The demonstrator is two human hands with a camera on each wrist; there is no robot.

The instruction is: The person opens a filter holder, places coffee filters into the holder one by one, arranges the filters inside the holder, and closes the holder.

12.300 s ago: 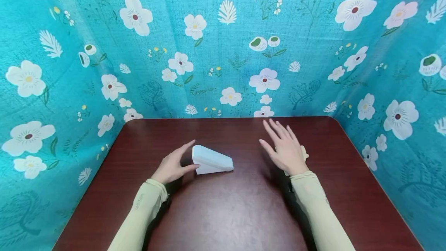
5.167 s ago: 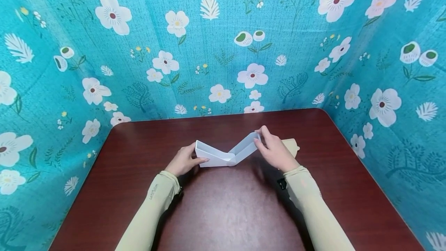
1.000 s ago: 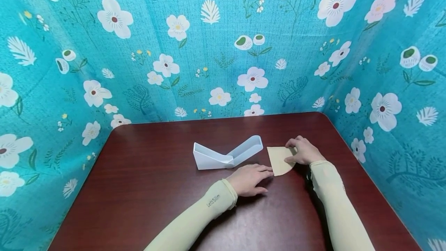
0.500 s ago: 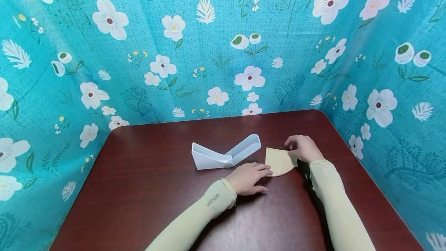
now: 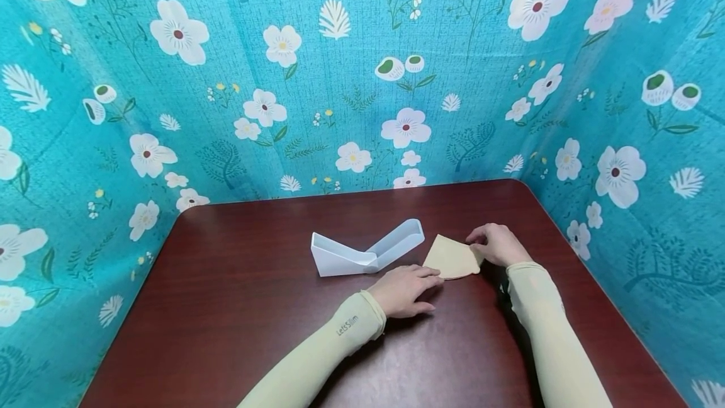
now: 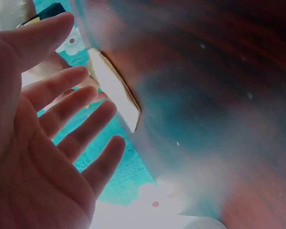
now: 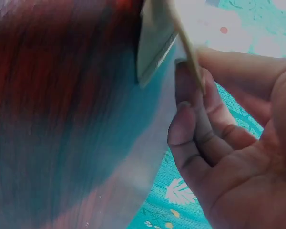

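Right hand [image 5: 498, 246] pinches the cream pouch [image 5: 451, 259] by its edge; left hand [image 5: 404, 291] sits loosely spread alongside. Steady now — light left-side pressure, gentle lift, no creasing!

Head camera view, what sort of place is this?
Probably a screened-off tabletop workspace: teal floral fabric hangs behind and beside a dark reddish-brown table, with an open white case on it.

We see a turquoise curtain [image 5: 334, 87] with white flowers [image 5: 406, 127] at twelve o'clock; a reddish-brown, wood-grained table [image 5: 238, 307]; a white hinged case [image 5: 369, 261]; a cream pouch [image 5: 451, 260] at its three o'clock; a pale yellow-green, dark-lettered left sleeve [image 5: 320, 351] at six.
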